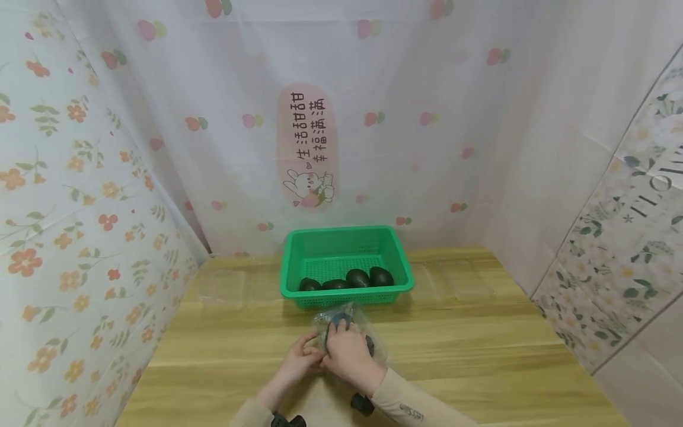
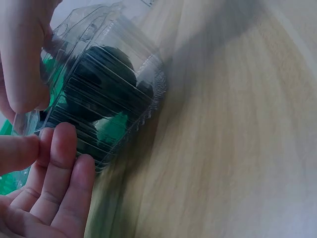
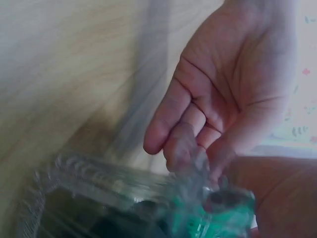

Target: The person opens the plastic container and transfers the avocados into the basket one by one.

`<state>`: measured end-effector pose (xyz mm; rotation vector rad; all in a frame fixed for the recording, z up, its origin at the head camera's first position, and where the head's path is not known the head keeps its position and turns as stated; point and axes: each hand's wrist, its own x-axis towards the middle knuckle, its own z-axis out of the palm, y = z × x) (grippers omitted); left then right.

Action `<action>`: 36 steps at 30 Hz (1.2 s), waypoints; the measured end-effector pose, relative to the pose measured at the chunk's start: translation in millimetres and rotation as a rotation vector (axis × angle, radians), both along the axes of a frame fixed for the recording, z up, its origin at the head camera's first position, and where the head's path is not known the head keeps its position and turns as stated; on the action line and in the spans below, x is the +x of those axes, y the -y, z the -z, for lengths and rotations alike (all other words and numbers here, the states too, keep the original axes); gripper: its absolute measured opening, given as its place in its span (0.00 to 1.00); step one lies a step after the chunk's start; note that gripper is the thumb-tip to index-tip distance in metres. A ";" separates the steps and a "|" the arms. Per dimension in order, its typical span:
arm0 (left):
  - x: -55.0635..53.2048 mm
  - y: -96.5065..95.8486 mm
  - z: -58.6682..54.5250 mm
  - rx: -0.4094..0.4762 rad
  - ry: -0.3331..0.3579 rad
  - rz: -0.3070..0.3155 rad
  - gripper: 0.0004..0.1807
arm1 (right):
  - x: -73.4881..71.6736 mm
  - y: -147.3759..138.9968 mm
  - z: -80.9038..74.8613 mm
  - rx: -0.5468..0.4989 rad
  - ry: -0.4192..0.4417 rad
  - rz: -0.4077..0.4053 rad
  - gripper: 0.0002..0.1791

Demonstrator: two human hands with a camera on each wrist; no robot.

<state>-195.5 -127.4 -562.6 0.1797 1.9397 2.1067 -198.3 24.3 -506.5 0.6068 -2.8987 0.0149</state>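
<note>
A clear plastic clamshell box (image 2: 111, 29) with dark avocados (image 2: 99, 79) inside sits on the table just in front of the green basket. My left hand (image 1: 301, 359) is at its near left side, thumb and fingertips pinching the box's edge; in the left wrist view this hand (image 2: 52, 193) shows palm up. Across the top of the box lies my right hand (image 1: 349, 356), its fingers extended over the plastic and its thumb near the left hand. The right wrist view shows the left hand (image 3: 213, 99) beside the ribbed plastic, which is blurred there.
Behind the box stands a green plastic basket (image 1: 348, 296) with several dark avocados (image 1: 357, 277) along its near side. Faint clear plastic pieces (image 1: 221, 286) lie at the table's back left, with similar plastic (image 1: 453, 280) at back right. Patterned curtains (image 1: 373, 166) enclose the wooden table (image 1: 480, 356).
</note>
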 end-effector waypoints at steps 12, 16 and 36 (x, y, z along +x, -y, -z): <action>1.4 -9.3 0.3 0.055 0.048 -0.051 0.35 | 8.3 -10.9 7.7 0.084 -0.074 -0.025 0.31; -2.5 -10.3 -2.3 0.042 0.061 -0.055 0.37 | 7.3 -15.3 7.0 0.125 -0.074 -0.059 0.31; -2.9 -15.3 -5.3 0.020 0.066 -0.107 0.37 | 7.9 -17.5 2.1 0.119 -0.018 -0.122 0.31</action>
